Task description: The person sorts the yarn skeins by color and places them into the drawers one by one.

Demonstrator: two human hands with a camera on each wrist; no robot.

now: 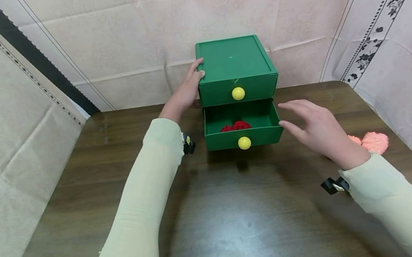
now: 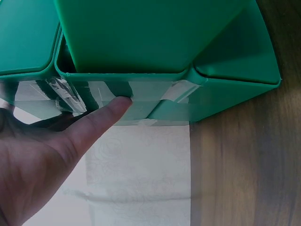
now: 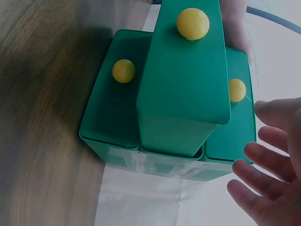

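A green drawer cabinet (image 1: 232, 57) with yellow knobs stands at the back of the table, its middle drawer (image 1: 220, 141) pulled out. Inside that drawer lies red yarn (image 1: 240, 125), partly hidden by the drawer front. My left hand (image 1: 185, 93) rests against the cabinet's left side; its thumb (image 2: 101, 115) touches the taped wall in the left wrist view. To the right of the drawer, my right hand (image 1: 318, 129) is held with fingers extended and nothing in them. In the right wrist view its fingers (image 3: 263, 160) are apart from the drawer.
Pink yarn (image 1: 375, 142) lies on the table to the right, partly behind the right wrist. The brown wooden table (image 1: 230, 216) spreads in front of the cabinet. Light patterned cloth (image 1: 172, 29) hangs behind it and covers both sides.
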